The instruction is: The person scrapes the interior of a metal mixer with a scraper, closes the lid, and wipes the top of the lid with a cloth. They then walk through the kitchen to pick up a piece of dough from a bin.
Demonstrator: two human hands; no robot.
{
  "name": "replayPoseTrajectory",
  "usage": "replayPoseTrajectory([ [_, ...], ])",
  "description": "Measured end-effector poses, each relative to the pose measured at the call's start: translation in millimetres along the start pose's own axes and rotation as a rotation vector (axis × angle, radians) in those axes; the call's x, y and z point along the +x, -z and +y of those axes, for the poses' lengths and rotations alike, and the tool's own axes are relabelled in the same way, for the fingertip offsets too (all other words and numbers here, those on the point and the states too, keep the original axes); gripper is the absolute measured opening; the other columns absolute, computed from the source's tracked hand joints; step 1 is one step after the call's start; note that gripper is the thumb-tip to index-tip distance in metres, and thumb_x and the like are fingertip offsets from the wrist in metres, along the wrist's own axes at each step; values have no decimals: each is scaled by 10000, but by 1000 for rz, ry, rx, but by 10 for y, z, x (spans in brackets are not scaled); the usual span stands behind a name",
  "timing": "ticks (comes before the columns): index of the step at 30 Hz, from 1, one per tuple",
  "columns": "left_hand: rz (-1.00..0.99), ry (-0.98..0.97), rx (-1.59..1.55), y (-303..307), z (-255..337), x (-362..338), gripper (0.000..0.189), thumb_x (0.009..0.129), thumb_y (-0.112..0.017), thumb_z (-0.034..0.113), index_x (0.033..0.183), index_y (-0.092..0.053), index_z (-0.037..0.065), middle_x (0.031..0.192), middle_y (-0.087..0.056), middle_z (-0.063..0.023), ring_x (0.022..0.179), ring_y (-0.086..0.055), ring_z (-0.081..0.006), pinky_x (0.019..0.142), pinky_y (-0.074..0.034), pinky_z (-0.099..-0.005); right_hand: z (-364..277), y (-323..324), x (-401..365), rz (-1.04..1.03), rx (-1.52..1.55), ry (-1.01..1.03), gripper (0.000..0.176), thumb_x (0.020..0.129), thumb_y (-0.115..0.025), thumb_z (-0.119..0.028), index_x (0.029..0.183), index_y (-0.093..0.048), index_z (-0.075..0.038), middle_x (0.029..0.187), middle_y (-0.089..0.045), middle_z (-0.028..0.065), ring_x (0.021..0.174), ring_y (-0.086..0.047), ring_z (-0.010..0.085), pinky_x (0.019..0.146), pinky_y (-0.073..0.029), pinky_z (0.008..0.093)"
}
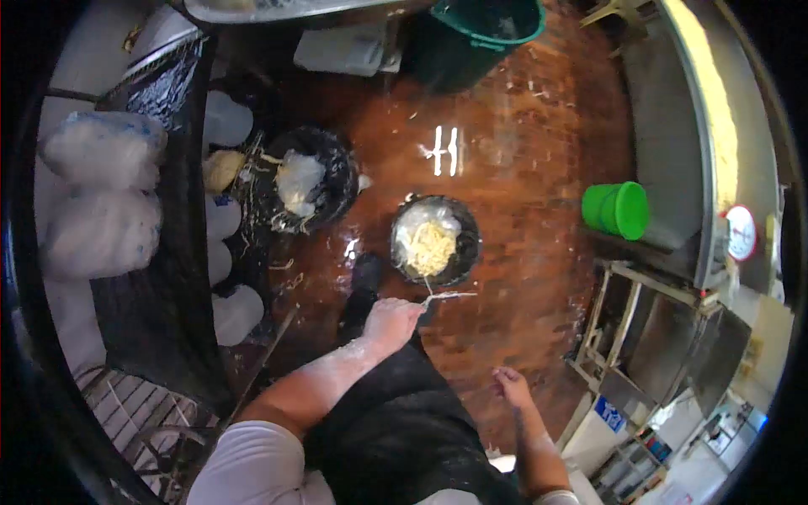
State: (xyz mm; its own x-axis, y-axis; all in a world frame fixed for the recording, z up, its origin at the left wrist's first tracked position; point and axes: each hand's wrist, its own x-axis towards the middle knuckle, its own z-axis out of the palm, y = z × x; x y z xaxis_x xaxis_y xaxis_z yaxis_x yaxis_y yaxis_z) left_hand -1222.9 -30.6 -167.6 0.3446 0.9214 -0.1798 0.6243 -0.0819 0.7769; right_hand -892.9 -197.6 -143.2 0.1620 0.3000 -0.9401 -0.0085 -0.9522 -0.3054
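Note:
My left hand, dusted with white powder, is closed on a pale frayed cord. One strand of the cord runs down to the rim of a round black bucket, and a loose end sticks out to the right. Inside the bucket, a lumpy pale-yellow mass lies on a clear plastic bag. Off to the right, my right hand hangs over the floor with its fingers loosely bent and apart, holding nothing that I can see.
Another black bucket with plastic and cords stands left. A green bucket is by the right-hand counter, and a dark green bin at the back. Stuffed clear bags sit on the left. Wet brown tiles cover the floor.

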Motion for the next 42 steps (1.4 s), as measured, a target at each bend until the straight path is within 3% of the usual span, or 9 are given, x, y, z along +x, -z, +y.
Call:
replayPoseTrajectory([
  [5, -237, 18, 90, -128, 328, 235, 197, 838, -565, 195, 988, -630, 85, 897, -640, -111, 901, -596, -306, 817, -441, -434, 298, 145, -250, 144, -38, 43, 248, 867, -622, -278, 1023, -625, -85, 788, -627, 5, 634, -580, 98, 517, -452, 237],
  [8, -202, -94, 321, -271, 273, 260, 599, 789, -628, 248, 1295, -396, 29, 1262, -481, -209, 1218, -408, -358, 996, -359, -441, 560, 173, -373, 188, 19, 12, 244, 863, -620, -316, 1008, -620, -120, 747, -620, 13, 598, -595, 112, 487, -450, 246],
  [19, -591, 91, 185, 457, -597, 611, 481, 780, -593, 361, 1114, -590, 15, 1113, -592, -211, 1069, -546, -339, 925, -424, -390, 1420, -227, -684, 366, 459, 142, 295, 821, -638, -305, 1031, -645, -97, 791, -647, 55, 636, -614, 165, 509, -477, 278],
  [25, -802, 240, 655, 868, -742, 871, 503, 707, -643, 384, 978, -652, -39, 975, -641, -236, 959, -606, -345, 850, -467, -395, 1491, -279, -629, 301, 263, -55, 346, 809, -627, -388, 979, -676, -90, 731, -623, 29, 589, -591, 138, 471, -465, 288],
  [28, -540, 520, 295, 874, -360, 794, 384, 714, -703, 297, 902, -671, -37, 899, -672, -158, 838, -635, -239, 760, -492, -348, 1719, -155, -367, 242, 410, -70, 331, 804, -631, -395, 940, -678, -96, 707, -617, 32, 568, -579, 137, 472, -463, 288],
  [31, -429, 502, 245, 760, 591, 704, 331, 719, -709, 251, 884, -679, -35, 852, -673, -133, 796, -630, -204, 739, -488, -329, 1809, 118, -315, 263, 420, -153, 329, 802, -632, -398, 931, -672, -98, 740, -624, 31, 566, -572, 132, 489, -461, 277],
  [37, -563, 366, 192, -201, 192, 1112, 346, 736, -667, 289, 887, -687, -21, 844, -683, -137, 810, -650, -215, 768, -493, -326, 1815, 969, -792, 427, 580, 67, 344, 837, -594, -371, 1048, -634, -102, 865, -636, 33, 634, -580, 124, 515, -460, 281],
  [39, -920, 101, 374, -432, 140, 1269, 345, 745, -652, 305, 909, -691, 4, 823, -682, -143, 804, -653, -236, 771, -497, -332, 1941, 1110, -948, 486, 735, 69, 328, 844, -593, -335, 1070, -625, -100, 861, -639, 34, 656, -586, 127, 511, -458, 288],
  [42, -787, -108, 505, -621, 809, 1187, 406, 770, -659, 325, 1033, -650, 15, 936, -672, -145, 852, -643, -237, 768, -498, -329, 2476, 1045, -811, 541, 780, -30, 305, 843, -598, -325, 1037, -630, -93, 836, -640, 37, 642, -590, 130, 513, -464, 289],
])
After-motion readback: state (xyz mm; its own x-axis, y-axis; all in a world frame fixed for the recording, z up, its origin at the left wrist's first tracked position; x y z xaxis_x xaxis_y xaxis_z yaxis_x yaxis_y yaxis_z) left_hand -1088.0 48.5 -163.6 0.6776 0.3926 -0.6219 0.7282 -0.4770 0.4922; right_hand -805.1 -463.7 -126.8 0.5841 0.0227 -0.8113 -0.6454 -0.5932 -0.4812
